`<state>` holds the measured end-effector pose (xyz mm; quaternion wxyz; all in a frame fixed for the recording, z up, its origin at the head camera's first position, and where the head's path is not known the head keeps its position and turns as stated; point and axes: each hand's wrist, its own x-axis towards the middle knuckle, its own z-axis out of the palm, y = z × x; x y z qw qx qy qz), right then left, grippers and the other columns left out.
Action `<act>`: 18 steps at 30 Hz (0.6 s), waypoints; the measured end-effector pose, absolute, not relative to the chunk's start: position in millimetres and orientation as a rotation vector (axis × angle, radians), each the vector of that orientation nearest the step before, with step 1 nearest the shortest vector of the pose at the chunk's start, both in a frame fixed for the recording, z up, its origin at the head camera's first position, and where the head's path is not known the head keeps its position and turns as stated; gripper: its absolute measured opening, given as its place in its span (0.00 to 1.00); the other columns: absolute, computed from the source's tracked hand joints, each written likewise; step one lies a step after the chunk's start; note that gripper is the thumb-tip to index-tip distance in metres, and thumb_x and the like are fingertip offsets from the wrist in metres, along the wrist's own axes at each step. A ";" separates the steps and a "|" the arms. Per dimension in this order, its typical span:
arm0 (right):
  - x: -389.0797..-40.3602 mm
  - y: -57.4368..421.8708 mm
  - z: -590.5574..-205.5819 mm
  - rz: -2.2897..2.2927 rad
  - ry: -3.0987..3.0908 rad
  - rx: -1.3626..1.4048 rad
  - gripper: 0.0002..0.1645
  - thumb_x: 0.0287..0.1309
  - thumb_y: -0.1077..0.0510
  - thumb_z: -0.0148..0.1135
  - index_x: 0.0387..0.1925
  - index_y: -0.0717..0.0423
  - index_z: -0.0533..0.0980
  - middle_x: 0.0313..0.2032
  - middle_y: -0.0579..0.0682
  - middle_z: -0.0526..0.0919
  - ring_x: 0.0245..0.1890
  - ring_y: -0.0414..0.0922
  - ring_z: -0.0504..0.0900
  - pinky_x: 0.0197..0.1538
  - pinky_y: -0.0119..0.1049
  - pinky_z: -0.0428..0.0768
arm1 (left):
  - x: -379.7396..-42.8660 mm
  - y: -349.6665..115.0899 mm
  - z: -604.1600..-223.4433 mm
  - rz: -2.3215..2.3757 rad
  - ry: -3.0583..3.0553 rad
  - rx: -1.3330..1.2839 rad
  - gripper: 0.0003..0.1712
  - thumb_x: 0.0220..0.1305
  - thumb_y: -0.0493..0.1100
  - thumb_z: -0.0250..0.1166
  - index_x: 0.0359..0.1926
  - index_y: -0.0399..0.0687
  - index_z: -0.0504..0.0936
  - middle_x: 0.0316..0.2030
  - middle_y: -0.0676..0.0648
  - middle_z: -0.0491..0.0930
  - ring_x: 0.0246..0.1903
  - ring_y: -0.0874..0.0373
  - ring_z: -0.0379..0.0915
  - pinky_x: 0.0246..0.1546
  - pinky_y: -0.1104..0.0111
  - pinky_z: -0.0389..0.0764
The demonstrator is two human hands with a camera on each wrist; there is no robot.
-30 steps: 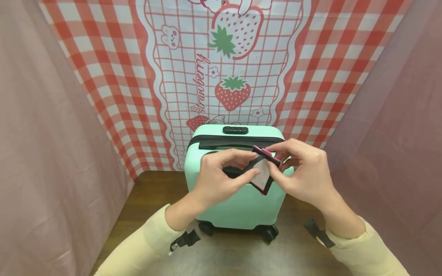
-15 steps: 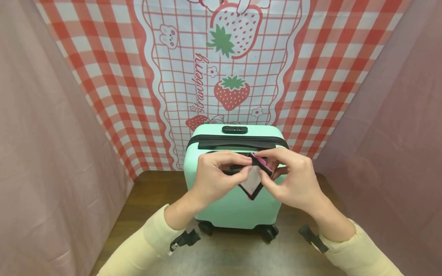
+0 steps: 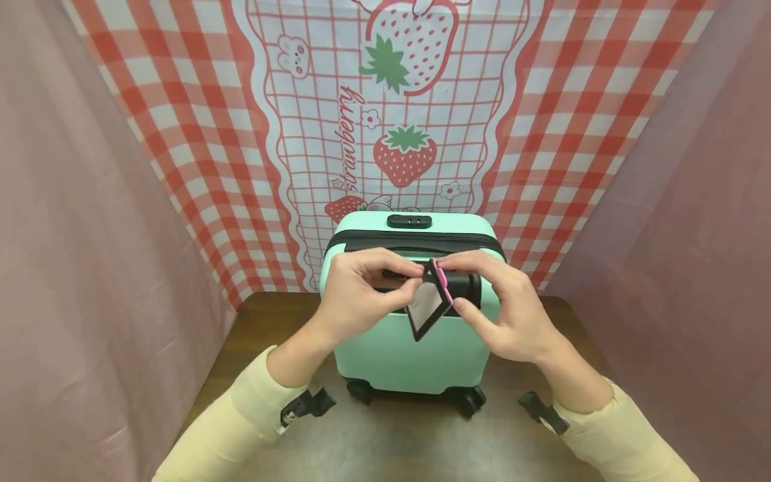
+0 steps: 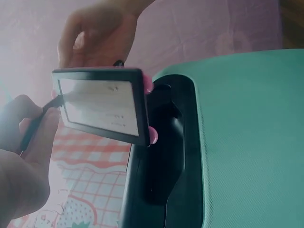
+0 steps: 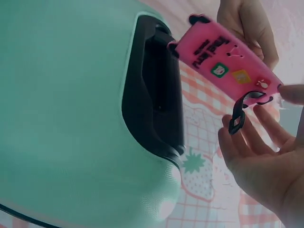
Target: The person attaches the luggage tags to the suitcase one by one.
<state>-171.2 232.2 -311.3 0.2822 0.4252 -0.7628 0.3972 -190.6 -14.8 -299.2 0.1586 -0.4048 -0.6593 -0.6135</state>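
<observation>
A luggage tag [image 3: 425,304] hangs tilted in front of the mint-green suitcase [image 3: 409,355]. Its white card side with a black frame faces the left wrist view; the pink side [image 5: 225,57], with raised letters and small pictures, shows in the right wrist view. My left hand [image 3: 355,291] pinches the black strap [image 4: 40,118] between thumb and fingertips, at the tag's upper end. With thumb and fingers my right hand [image 3: 506,308] holds that same end from the other side. A strap end with a small black buckle [image 5: 237,121] dangles beside the right fingers.
The suitcase stands upright on a brown wooden table [image 3: 253,348], on black wheels [image 3: 470,402]. Its black handle recess [image 5: 154,90] lies close behind the tag. A strawberry-print cloth [image 3: 385,134] hangs behind, with pink curtains [image 3: 72,254] at both sides.
Both hands have moved left with the luggage tag, which has turned so that more of its pink edge shows. The suitcase has stayed in place.
</observation>
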 end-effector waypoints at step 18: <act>-178.9 228.1 -332.3 1.336 -1.883 1.159 0.21 0.47 0.80 0.76 0.42 0.62 0.87 0.37 0.53 0.90 0.40 0.37 0.89 0.47 0.28 0.89 | -199.2 -20.2 -295.9 -1.890 -1.904 -1.206 0.07 0.61 0.25 0.71 0.41 0.29 0.90 0.38 0.32 0.90 0.38 0.62 0.91 0.42 0.58 0.93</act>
